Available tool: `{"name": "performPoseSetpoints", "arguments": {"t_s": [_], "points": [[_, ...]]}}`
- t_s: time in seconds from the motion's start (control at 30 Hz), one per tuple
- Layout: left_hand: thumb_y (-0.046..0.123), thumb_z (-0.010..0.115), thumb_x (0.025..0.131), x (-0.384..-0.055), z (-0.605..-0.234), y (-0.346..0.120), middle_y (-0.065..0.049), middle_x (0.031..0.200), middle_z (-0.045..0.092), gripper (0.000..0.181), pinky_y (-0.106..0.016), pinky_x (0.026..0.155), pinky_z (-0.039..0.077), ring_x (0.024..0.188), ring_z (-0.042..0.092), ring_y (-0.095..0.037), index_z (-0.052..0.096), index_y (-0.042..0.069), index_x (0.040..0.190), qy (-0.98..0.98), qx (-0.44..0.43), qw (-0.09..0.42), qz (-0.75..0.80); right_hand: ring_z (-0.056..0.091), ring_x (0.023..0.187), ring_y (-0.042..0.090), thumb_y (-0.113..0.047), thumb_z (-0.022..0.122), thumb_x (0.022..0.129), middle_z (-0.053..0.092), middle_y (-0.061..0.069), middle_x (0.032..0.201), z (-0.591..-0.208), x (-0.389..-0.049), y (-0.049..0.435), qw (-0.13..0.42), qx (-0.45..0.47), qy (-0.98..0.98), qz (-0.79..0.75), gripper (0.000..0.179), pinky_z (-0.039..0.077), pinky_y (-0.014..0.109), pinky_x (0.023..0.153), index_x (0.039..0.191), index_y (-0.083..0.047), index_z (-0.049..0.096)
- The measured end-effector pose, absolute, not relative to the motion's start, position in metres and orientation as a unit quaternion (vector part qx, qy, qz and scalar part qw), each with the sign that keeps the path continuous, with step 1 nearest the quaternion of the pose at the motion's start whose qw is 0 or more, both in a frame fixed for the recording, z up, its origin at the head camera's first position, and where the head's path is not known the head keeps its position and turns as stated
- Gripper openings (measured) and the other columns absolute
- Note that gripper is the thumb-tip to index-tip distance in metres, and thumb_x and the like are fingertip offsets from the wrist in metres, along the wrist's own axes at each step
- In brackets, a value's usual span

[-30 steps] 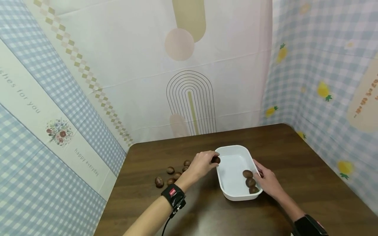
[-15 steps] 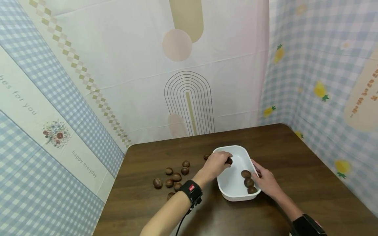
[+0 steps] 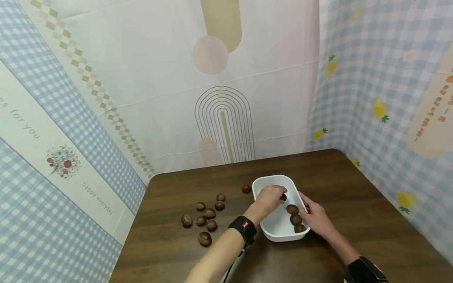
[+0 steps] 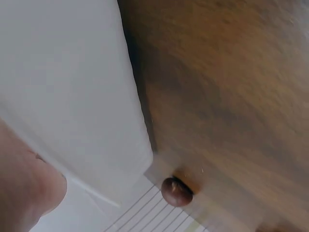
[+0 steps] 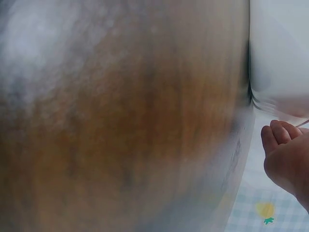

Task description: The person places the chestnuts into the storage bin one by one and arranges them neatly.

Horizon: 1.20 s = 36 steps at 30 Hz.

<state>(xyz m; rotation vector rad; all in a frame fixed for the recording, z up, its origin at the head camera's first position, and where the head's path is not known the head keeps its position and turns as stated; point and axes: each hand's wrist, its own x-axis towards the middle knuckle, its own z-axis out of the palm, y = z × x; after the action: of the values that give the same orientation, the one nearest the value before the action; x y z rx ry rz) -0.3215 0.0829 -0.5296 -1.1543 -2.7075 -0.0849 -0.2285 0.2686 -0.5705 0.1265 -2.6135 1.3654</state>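
In the head view a white rectangular tub (image 3: pixel 278 230) stands on the wooden table, tilted slightly toward the right. My left hand (image 3: pixel 269 197) reaches over its left rim and pinches a brown chestnut (image 3: pixel 283 197) at the fingertips, inside the tub. Three more chestnuts (image 3: pixel 295 219) lie in a row along the tub's right wall. That wall is gripped by my right hand (image 3: pixel 317 218), with the thumb at the rim. The left wrist view shows part of the left hand (image 4: pixel 29 181) beyond the tub wall (image 4: pixel 72 92). Curled fingers of the right hand (image 5: pixel 289 157) appear beside the tub (image 5: pixel 282 48) in the right wrist view.
Several loose chestnuts (image 3: pixel 210 213) are scattered on the table (image 3: pixel 170 251) left of the tub. One single chestnut (image 3: pixel 246 189) sits close to the tub's far left corner. Patterned cloth (image 3: pixel 170 110) hangs behind the table and along both sides.
My left hand has moved right with its chestnut, from the tub's left rim to over the tub's interior. The right hand keeps its grip on the tub. The view has shifted slightly.
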Motion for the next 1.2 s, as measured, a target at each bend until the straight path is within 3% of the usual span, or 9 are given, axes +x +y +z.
{"name": "performPoseSetpoints", "arguments": {"t_s": [0.17,0.37,0.63,0.83,1.2], "points": [[0.028,0.083,0.096,-0.322,-0.536,0.088,0.012,0.105,0.075,0.028,-0.020,0.084,0.055,0.096,0.070,-0.004,0.077,0.022,0.122,-0.918,-0.387,0.090,-0.016,0.065,0.121,0.038,0.004,0.057,0.102,0.060,0.034,0.141,-0.571,-0.231,0.266,0.089,0.044,-0.878,0.467,0.058,0.055,0.026,0.082,0.158,0.008,0.042],[0.027,0.082,0.096,-0.323,-0.539,0.092,0.012,0.108,0.075,0.028,-0.018,0.088,0.054,0.098,0.070,-0.004,0.077,0.023,0.124,-0.920,-0.384,0.083,-0.020,0.068,0.114,0.037,0.005,0.057,0.100,0.063,0.035,0.135,-0.569,-0.231,0.263,0.096,0.045,-0.877,0.468,0.059,0.057,0.032,0.080,0.157,0.007,0.044],[0.023,0.079,0.099,-0.325,-0.538,0.097,0.010,0.130,0.072,0.040,-0.018,0.103,0.048,0.119,0.066,-0.004,0.070,0.021,0.138,-0.919,-0.387,0.038,-0.062,0.067,0.114,0.038,0.005,0.057,0.099,0.063,0.035,0.135,-0.568,-0.231,0.265,0.096,0.044,-0.881,0.460,0.060,0.058,0.040,0.083,0.158,0.007,0.043],[0.017,0.076,0.101,-0.326,-0.538,0.097,0.009,0.138,0.067,0.043,-0.021,0.108,0.046,0.128,0.061,-0.005,0.065,0.022,0.142,-0.917,-0.379,0.000,-0.122,0.068,0.108,0.032,0.005,0.059,0.098,0.067,0.032,0.130,-0.569,-0.230,0.267,0.111,0.047,-0.886,0.448,0.061,0.056,0.035,0.081,0.157,0.005,0.046],[0.002,0.072,0.100,-0.328,-0.535,0.094,0.005,0.133,0.070,0.039,-0.018,0.100,0.049,0.118,0.066,-0.008,0.065,0.016,0.135,-0.894,-0.356,-0.039,-0.269,0.064,0.106,0.030,0.005,0.058,0.097,0.063,0.033,0.138,-0.569,-0.228,0.269,0.106,0.046,-0.886,0.449,0.061,0.052,0.029,0.080,0.157,0.007,0.045]]}}
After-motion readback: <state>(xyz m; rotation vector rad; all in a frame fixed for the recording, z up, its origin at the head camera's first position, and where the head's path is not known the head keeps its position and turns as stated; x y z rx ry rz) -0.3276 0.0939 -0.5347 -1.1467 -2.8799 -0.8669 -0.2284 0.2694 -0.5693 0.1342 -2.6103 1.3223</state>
